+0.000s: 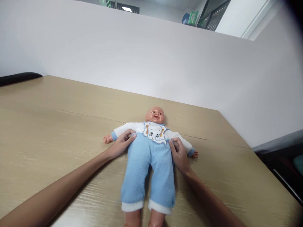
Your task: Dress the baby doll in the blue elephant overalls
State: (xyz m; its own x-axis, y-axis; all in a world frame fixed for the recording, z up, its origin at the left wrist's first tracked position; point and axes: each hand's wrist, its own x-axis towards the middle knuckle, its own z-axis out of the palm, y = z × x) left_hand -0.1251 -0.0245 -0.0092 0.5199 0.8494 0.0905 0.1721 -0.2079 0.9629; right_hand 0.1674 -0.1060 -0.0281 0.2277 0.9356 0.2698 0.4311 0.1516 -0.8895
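Observation:
A baby doll (155,115) lies on its back on the wooden table (78,138), head away from me and arms spread. It wears a white top with blue cuffs and an elephant face (155,132) on the chest, plus fuzzy light blue pants (138,167) with white hems. At the waist on the left side, my left hand (123,142) has closed its thumb and fingers on the pants' edge. My right hand (180,155) pinches the same waist edge on the right side. Its fingertips are partly hidden by the cloth and thumb.
A pale wall (142,60) rises behind the table's far edge. At the far left, a black curved object (21,77) shows beside the table. Dark items (279,167) lie past the right edge. A green package (193,18) is visible above the wall.

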